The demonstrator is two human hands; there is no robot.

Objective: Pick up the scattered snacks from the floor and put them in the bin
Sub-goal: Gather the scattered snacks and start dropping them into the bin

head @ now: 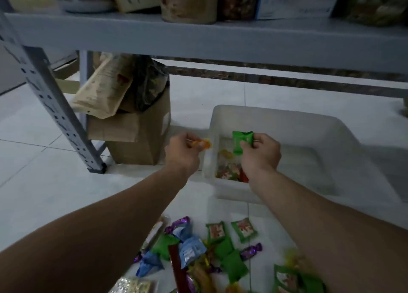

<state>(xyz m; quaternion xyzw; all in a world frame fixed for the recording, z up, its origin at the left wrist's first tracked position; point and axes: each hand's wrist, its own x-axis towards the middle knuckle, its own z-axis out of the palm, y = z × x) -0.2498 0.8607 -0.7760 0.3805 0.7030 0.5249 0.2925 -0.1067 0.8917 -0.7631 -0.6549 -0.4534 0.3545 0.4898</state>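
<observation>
Head view: left hand (183, 153), grip pinching a small orange wrapped candy (201, 143) just at the left wall of the translucent white plastic bin (287, 121). Right hand (261, 154), grip pinching a green foil snack packet (241, 141) above the bin's inside. A few wrapped snacks (227, 168) lie in the bin's left end. Mixed pile of green, blue and purple snacks (198, 255) on the white tiled floor (44, 182), near side. Brown cardboard box (134, 138) beside the grey metal rack leg (55, 107).
</observation>
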